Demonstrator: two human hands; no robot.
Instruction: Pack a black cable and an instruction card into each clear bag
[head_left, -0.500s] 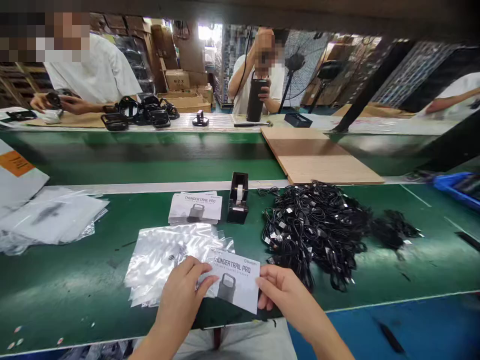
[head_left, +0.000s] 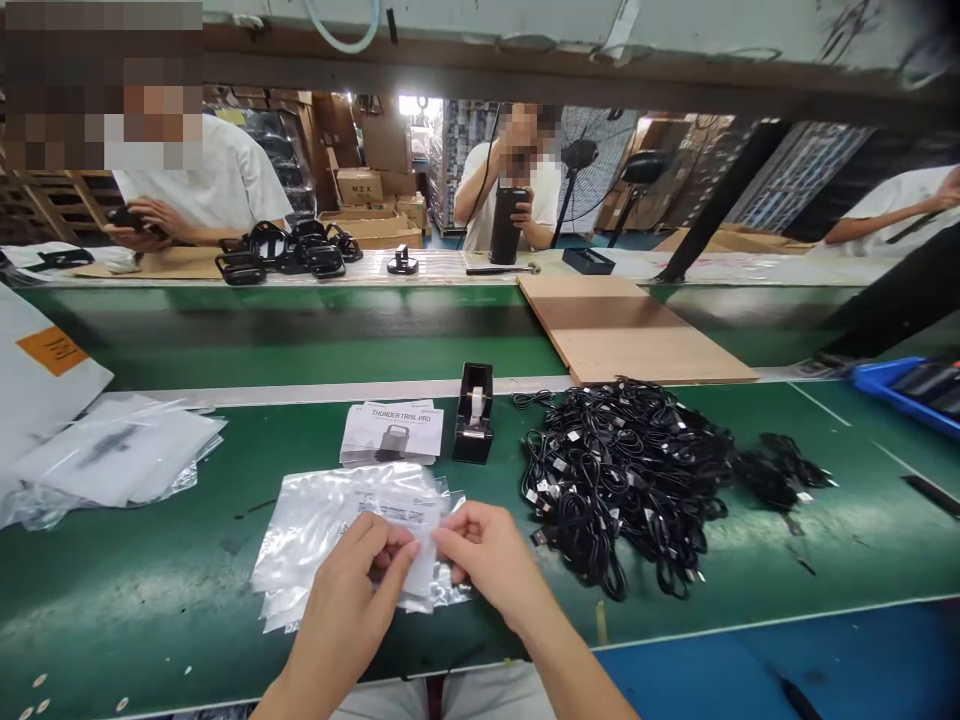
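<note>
Head cam: L forearm enters at bottom, left of ctr, angled up-right; R forearm mirrors it, angled up-left. L hand (head_left: 356,578) has fingers curled, thumb & fingertips pinching white sheet (head_left: 425,572) at frame ctr, over clear plastic bags (head_left: 307,505). R hand (head_left: 491,560) pinches its R side, narrow grip. Sheet's print too small to read. Leaflet stack (head_left: 391,437) above reads "THUNDER TRAIL PRO"; carton (head_left: 360,187), upper L, "MZX".

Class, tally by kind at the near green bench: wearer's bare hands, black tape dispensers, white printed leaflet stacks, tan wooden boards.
Bare hands, left hand and right hand: 2
Black tape dispenser: 1
White printed leaflet stack: 1
Tan wooden board: 1
Total: 5
</note>
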